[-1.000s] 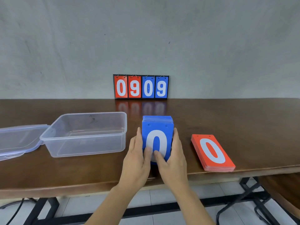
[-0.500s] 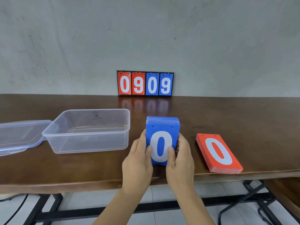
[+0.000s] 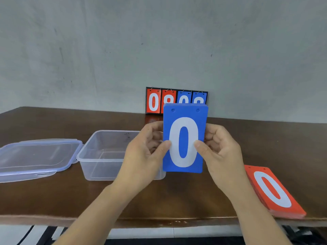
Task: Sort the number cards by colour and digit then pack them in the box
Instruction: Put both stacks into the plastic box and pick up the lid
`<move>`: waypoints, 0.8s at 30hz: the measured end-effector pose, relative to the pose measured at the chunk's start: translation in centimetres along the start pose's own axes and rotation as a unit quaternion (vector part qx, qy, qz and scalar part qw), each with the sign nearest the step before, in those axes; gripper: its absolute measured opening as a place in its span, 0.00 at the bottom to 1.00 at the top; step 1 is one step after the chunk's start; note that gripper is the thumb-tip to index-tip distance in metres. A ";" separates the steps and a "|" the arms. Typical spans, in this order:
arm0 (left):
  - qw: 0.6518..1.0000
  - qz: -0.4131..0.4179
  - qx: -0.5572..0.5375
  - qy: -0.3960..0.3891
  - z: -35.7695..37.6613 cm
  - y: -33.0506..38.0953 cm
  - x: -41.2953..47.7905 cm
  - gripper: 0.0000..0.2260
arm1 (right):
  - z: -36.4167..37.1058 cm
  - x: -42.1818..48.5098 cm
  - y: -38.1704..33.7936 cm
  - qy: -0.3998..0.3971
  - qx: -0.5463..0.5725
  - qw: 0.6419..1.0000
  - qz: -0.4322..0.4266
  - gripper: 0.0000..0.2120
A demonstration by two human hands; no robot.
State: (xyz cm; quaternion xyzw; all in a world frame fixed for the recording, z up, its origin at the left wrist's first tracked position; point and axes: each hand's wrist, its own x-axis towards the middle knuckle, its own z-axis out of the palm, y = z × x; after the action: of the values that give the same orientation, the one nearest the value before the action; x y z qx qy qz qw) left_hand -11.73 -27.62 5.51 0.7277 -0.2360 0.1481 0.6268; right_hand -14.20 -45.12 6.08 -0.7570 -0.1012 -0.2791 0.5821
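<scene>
Lifted off the counter (image 3: 265,144) since half a second ago, the blue stack (image 3: 184,142) of number cards now stands upright in the air, and I see it pinched between both hands in front of me. Its top card shows a white 0, with two punched holes near the upper edge.

Behind it, a flip scoreboard (image 3: 153,101) leans at the foot of the grey wall (image 3: 159,41). The raised stack hides the lower part of its three right-hand digits, and only the red 0 at the far left reads whole. A clear plastic box (image 3: 104,156) sits on the counter to the left, its right end covered by my left hand (image 3: 143,156) and the stack. Its lid (image 3: 35,156) lies flat just beside it, further left. The red stack (image 3: 272,191) lies flat near the front right edge of the counter, well apart from the box, also with a white 0 on top.

The left hand grips the stack's left edge, thumb pressed on the front face beside the digit, fingers curled behind. The right hand (image 3: 223,156) mirrors it on the right edge, thumb on the front, fingers curled round the back. Both forearms reach in from below, bare.

The cards look like stiff, matt plastic sheets with rounded corners, stacked thick. The box is see-through with rounded corners and a rim; the lid has a bluish edge and clip flaps. The counter is dark brown wood with a slight shine; the wall is rough and scuffed.
</scene>
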 end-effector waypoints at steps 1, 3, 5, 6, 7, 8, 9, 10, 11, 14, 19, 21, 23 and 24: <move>1.000 0.004 0.005 -0.003 -1.4 0.2 0.7 0.14 | 0.8 0.8 -0.5 -0.012 0.004 1.000 -0.004 0.12; 1.000 0.005 0.006 -0.015 -4.4 0.4 1.9 0.14 | 2.8 2.3 -1.4 -0.035 0.019 0.999 -0.007 0.12; 0.999 -0.010 -0.003 -0.030 -7.3 0.4 3.0 0.15 | 4.9 3.5 -2.1 -0.058 0.038 0.998 -0.003 0.12; 0.999 -0.020 -0.010 -0.036 -8.7 0.3 3.5 0.15 | 6.0 4.1 -2.3 -0.068 0.046 0.997 0.001 0.12; 0.999 -0.029 -0.014 -0.040 -10.0 0.1 3.9 0.16 | 7.2 4.7 -2.5 -0.078 0.052 0.996 0.008 0.12; 0.998 -0.038 -0.016 -0.043 -11.3 -0.2 4.4 0.17 | 8.2 5.2 -2.5 -0.087 0.058 0.994 0.016 0.11; 0.997 -0.049 -0.019 -0.047 -12.5 -0.5 4.7 0.18 | 9.3 5.6 -2.5 -0.095 0.064 0.993 0.025 0.11; 0.996 -0.063 -0.029 -0.050 -13.6 -0.9 5.0 0.18 | 10.3 6.0 -2.5 -0.104 0.068 0.992 0.036 0.11; 0.995 -0.078 -0.039 -0.051 -14.6 -1.3 5.2 0.19 | 11.3 6.3 -2.4 -0.114 0.070 0.990 0.045 0.11; 0.989 -0.119 -0.058 -0.058 -16.7 -2.7 5.6 0.19 | 13.8 7.0 -1.8 -0.135 0.077 0.984 0.083 0.09; 0.985 -0.152 -0.052 -0.061 -18.5 -5.3 6.0 0.19 | 16.8 7.4 -0.7 -0.134 0.085 0.975 0.157 0.08; 0.986 -0.154 -0.035 -0.057 -18.8 -6.1 6.0 0.20 | 17.5 7.5 -0.4 -0.128 0.089 0.970 0.185 0.07; 0.988 -0.147 -0.008 -0.055 -19.0 -6.9 5.9 0.22 | 17.9 7.6 -0.2 -0.124 0.088 0.965 0.212 0.07; 0.987 -0.145 0.015 -0.061 -19.3 -7.4 5.7 0.26 | 18.1 7.6 0.0 -0.122 0.084 0.963 0.226 0.07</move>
State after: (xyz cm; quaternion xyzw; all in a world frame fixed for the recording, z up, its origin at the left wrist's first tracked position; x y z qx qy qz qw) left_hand -1.39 -8.84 5.46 0.7710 -0.1637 0.0143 0.6153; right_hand -2.45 -29.47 7.18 -0.7371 -0.0207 -0.0367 0.6745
